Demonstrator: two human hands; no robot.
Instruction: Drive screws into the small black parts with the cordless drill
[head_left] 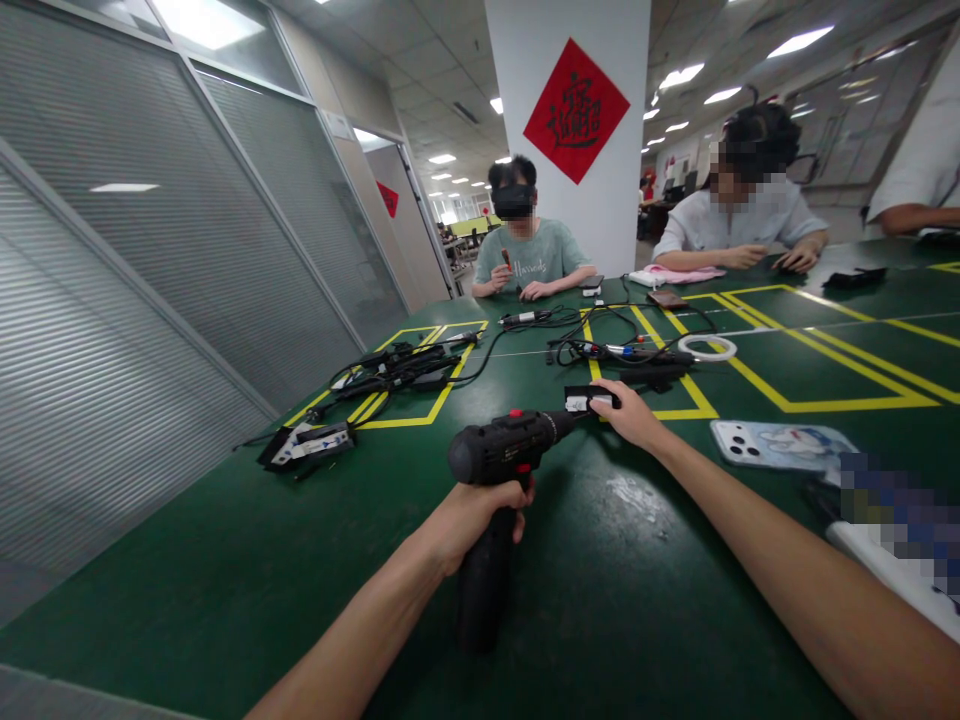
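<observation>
My left hand (480, 520) is wrapped round the grip of a black cordless drill (499, 450), which has a red trigger and a red switch on top. Its chuck points to the right and away from me. At the chuck's front, my right hand (626, 412) pinches a small black and white block-shaped part (579, 400) just above the green table. The drill's tip reaches up to this part; whether the bit touches it I cannot tell.
Tangled black cables (401, 370) and a black and white device (307, 445) lie left. More cables and tools (630, 352), a white ring (706, 348) and a phone (780, 443) lie right on the green table (360, 590). Two people (536, 245) (750, 215) sit across; another person's arm shows far right.
</observation>
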